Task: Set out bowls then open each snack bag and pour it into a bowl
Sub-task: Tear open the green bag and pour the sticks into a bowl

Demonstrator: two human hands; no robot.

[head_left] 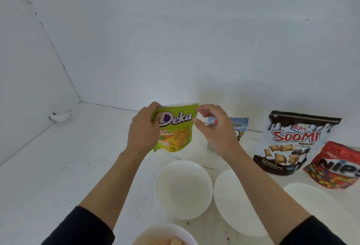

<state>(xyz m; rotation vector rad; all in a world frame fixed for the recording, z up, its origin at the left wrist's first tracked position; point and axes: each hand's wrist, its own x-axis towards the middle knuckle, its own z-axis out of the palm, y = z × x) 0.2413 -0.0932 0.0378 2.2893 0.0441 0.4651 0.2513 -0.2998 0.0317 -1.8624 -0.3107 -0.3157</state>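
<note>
Above the bench point(78, 166), behind the empty bowl point(184, 189), I see the green bag point(175, 128) upright, long axis vertical. The left hand point(143, 129) grips its top left corner. The right hand point(216, 128) is just beside the top right corner, fingers parted, seemingly holding nothing. The other bags point(292, 141) stand well right, clear of the tear.

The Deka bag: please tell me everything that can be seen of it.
The Deka bag is a glossy green pouch with a purple "Deka" logo and a picture of orange wafer pieces. It is held upright above the table, beyond the bowls. A white strip shows along its top edge. The left hand grips its left side, thumb on the front. The right hand has its fingertips at the top right corner; whether they pinch it is unclear.
</note>
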